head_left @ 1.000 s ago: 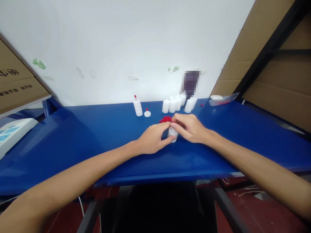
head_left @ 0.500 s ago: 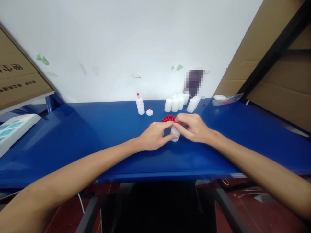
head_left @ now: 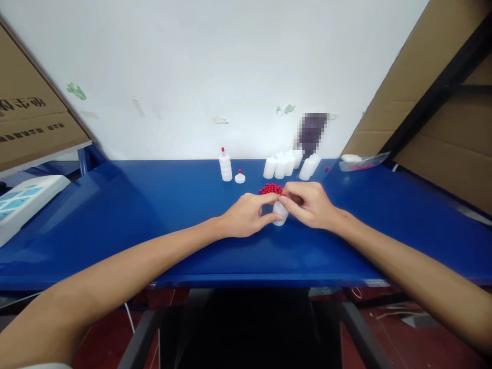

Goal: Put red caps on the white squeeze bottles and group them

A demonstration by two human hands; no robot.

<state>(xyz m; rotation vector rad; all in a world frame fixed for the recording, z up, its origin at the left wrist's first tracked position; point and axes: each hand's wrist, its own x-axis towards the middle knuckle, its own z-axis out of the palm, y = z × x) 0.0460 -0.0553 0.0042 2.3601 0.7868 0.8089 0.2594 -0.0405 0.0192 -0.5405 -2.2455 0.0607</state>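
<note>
A small white bottle (head_left: 280,213) stands on the blue table close to the front, partly covered by my fingers. My left hand (head_left: 248,215) grips it from the left, thumb low on its side and index finger over its top. At the bottle's top, my right hand (head_left: 313,205) pinches with thumb and index finger. A bit of red shows at those fingertips and looks like a small red cap; most of it is hidden. Just behind the hands lies a cluster of loose red caps (head_left: 271,188), partly covered by my right hand.
A ribbed white bottle with a red tip (head_left: 225,168) and a white lid with a red tip (head_left: 240,178) stand further back. Several white bottles (head_left: 280,167) are grouped near the wall. A clear plastic bag (head_left: 363,162) lies at the right, a white power strip (head_left: 33,197) at the left.
The whole view has shifted slightly, so things appear a little further right. Both hands keep the same hold at the bottle, with hardly any movement of the fingers.
</note>
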